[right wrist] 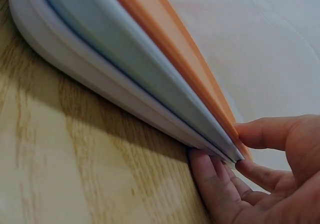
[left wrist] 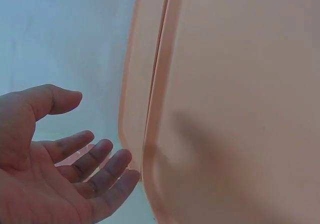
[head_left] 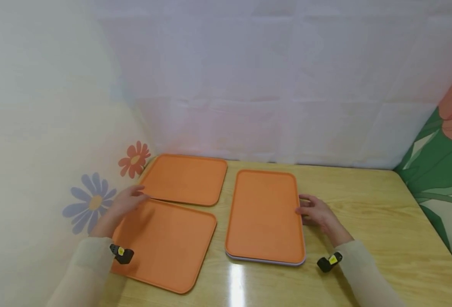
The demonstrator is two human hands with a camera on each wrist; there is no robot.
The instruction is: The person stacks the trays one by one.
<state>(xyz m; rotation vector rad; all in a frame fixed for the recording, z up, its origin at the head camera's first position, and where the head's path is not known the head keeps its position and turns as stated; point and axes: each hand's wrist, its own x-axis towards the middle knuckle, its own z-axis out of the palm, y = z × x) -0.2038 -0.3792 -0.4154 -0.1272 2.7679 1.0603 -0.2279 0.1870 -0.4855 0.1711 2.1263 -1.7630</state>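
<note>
A stack of trays (head_left: 266, 217) lies right of centre on the wooden table, an orange tray (right wrist: 182, 44) uppermost and paler blue-grey and whitish trays (right wrist: 135, 59) beneath it. My right hand (head_left: 318, 213) grips the stack's right edge. In the right wrist view its thumb touches the orange rim, while the other fingers bend against the lower trays' edges. On the left lie a back orange tray (head_left: 183, 179) and a front orange tray (head_left: 168, 245). Above the front one's left edge hovers my left hand (head_left: 127, 202), fingers loosely bent and nothing held, palm visible in the left wrist view (left wrist: 50, 179).
Wooden tabletop (head_left: 379, 221) extends to the right of the stack. A pale cloth backdrop (head_left: 249, 85) rises behind the table. Flower-patterned panels stand on both sides, the left panel (head_left: 37, 128) close to my left arm.
</note>
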